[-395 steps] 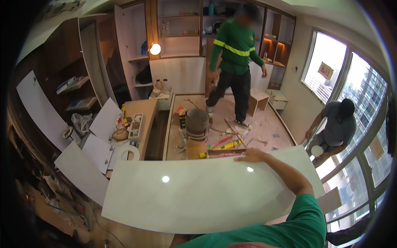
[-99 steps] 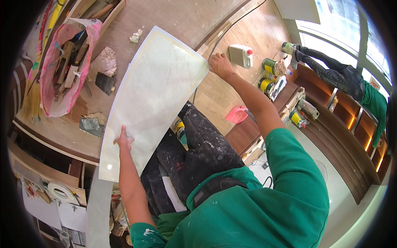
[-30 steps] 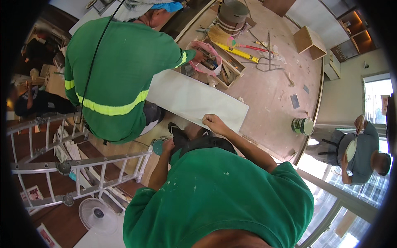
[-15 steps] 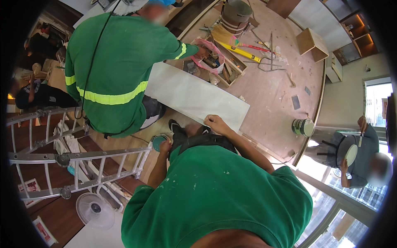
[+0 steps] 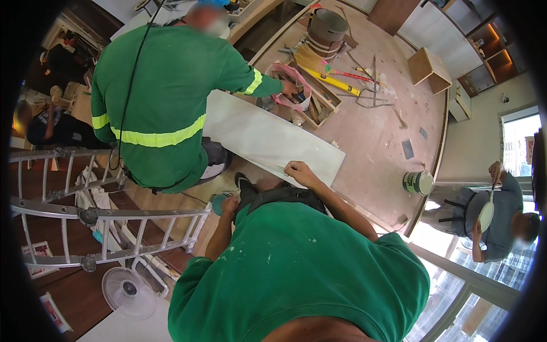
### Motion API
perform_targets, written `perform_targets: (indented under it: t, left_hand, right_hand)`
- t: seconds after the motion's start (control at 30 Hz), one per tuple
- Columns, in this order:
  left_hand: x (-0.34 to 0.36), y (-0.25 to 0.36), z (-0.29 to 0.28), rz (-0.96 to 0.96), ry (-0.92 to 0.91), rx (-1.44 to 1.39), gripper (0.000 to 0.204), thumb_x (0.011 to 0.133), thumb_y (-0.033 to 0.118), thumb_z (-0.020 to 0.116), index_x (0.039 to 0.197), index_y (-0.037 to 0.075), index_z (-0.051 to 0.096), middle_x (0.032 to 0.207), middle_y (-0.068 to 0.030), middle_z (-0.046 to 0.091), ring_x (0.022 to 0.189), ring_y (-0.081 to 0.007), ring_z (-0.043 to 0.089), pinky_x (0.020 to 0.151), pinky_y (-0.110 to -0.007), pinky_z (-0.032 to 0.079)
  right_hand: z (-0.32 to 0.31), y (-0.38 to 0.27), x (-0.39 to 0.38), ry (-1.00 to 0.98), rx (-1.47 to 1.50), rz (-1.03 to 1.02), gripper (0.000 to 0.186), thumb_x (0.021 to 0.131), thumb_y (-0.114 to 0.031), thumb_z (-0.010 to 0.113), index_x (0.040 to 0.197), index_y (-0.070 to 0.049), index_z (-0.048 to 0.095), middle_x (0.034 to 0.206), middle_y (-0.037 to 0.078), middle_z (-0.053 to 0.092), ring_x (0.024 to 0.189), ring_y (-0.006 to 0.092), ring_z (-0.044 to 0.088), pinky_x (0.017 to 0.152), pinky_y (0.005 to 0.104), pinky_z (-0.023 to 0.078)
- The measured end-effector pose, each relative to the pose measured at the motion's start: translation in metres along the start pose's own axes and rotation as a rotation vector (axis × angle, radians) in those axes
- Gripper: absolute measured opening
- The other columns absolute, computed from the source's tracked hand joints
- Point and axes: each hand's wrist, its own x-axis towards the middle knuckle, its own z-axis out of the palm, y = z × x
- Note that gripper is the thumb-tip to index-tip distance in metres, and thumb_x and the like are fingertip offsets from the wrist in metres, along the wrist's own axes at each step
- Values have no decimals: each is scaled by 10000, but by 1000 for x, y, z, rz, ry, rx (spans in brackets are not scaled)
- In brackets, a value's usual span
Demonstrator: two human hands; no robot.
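Note:
My left hand is low beside my left thigh, its fingers curled at a teal round container that it appears to hold; the grip is partly hidden. My right hand is closed, thumb against fingers, over the near edge of a long white board. Whether anything small is in those fingers, or whether they touch the board, I cannot make out. The board slants from beside a co-worker in green toward the right. That co-worker's hand reaches into a pink-rimmed bag of tools.
An aluminium ladder and a white fan stand at left. Beyond the board are a wooden tray, a yellow level, a broom and a bucket. A paint can and another person are at right.
The co-worker's hand has moved right and down, deeper into the bag. The teal container has shifted slightly lower beside my left hand. At right, the other person has tilted a round pale pan.

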Motion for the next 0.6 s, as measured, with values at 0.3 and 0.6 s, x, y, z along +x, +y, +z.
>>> perform_targets:
  t: [0.3,0.6]
  left_hand:
    - [-3,-23,-13,70,9,255,434,954,422,555,967,1,657,750,-91,672,640,-212,629,565,-370,496]
    - [-13,-9,-2,-281,95,-157,345,923,373,634,879,32,616,776,-43,613,634,-144,560,563,-299,451]
  right_hand:
    - [4,-3,0,4,-28,0,292,834,-270,614,865,16,660,755,84,640,715,171,584,690,324,482]
    - [5,-1,-1,18,-62,-10,224,890,-235,610,845,-17,639,751,18,615,723,119,551,665,278,448]
